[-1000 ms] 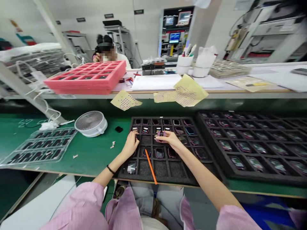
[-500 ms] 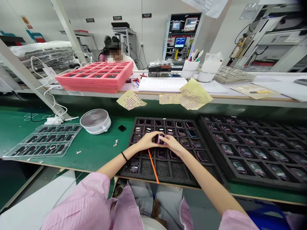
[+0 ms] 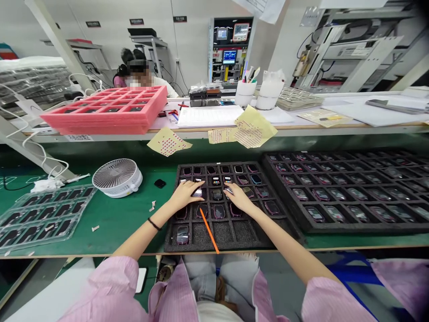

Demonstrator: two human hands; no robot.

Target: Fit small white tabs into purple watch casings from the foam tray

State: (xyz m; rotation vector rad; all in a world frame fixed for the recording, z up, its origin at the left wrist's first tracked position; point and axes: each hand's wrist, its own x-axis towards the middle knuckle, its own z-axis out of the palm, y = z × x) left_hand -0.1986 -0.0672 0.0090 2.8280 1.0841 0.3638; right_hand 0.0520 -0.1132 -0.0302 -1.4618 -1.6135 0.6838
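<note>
Matt, rough black foam tray (image 3: 246, 237); glossy glass-faced devices (image 3: 182, 235); smooth clear plastic blister tray (image 3: 43, 214)

Sleeves (image 3: 110, 286), behind my left hand (image 3: 183, 196) and right hand (image 3: 239, 198): pale pink, fine stripes.
Foam tray (image 3: 172, 237), under my hands: black.
Stick (image 3: 209, 230), between my hands: orange.
Sheets (image 3: 169, 142), ahead of my hands: pale yellow, rows of red dots.
Stacked trays (image 3: 103, 121), ahead and left: coral pink.
Bench mat (image 3: 114, 223), left: green.

Foam tray cells (image 3: 228, 237) under hands (image 3: 184, 195) — hidden | device screens (image 3: 216, 180) — too small to read
</note>
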